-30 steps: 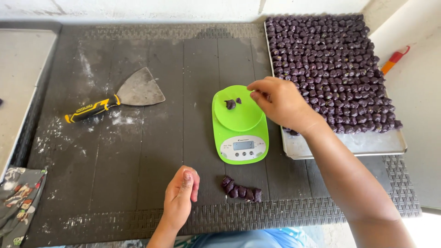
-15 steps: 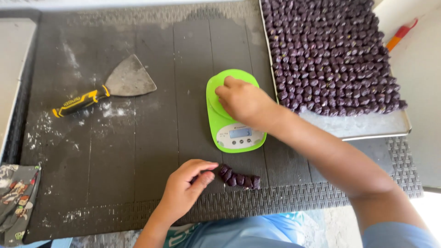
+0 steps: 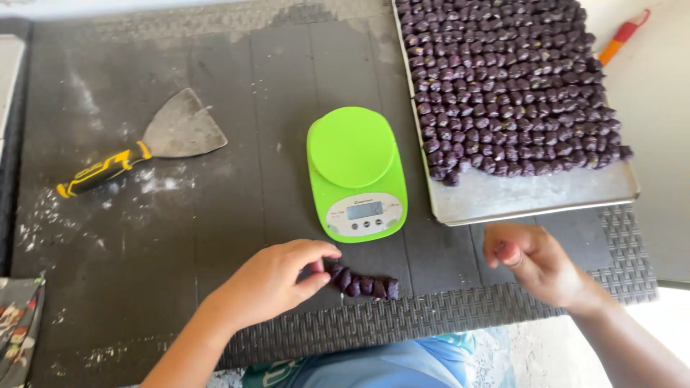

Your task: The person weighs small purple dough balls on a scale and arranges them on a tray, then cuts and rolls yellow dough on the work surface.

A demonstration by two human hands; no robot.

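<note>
While pinching at the left end of a short row of dark purple pieces (image 3: 363,284), left hand (image 3: 277,282) low on the black mat (image 3: 215,215), thumb and forefinger closed on the first piece of that row, other fingers curled under. Row of purple pieces lying flat on the mat just below the green kitchen scale (image 3: 357,172), end to end, running rightward from the fingertips. Right hand (image 3: 535,262) hovering off to the right, near the mat's woven front edge and just below the metal tray (image 3: 532,194); fingers loosely curled, thumb tucked against them, cannot tell whether anything small sits inside. Green scale upright in the middle of the mat, round platform bare, small display and buttons facing the person. Metal tray to the right of the scale, its left edge just beside it, packed with rows of the same purple pieces (image 3: 510,79) across most of its surface, front strip bare. Scraper (image 3: 144,147) with a yellow and black handle lying well to the left, blade pointing right, faint white dusting on the mat around it. Orange-handled tool (image 3: 624,34) beyond the tray at upper right. Patterned cloth (image 3: 18,323) at the lower left corner
</note>
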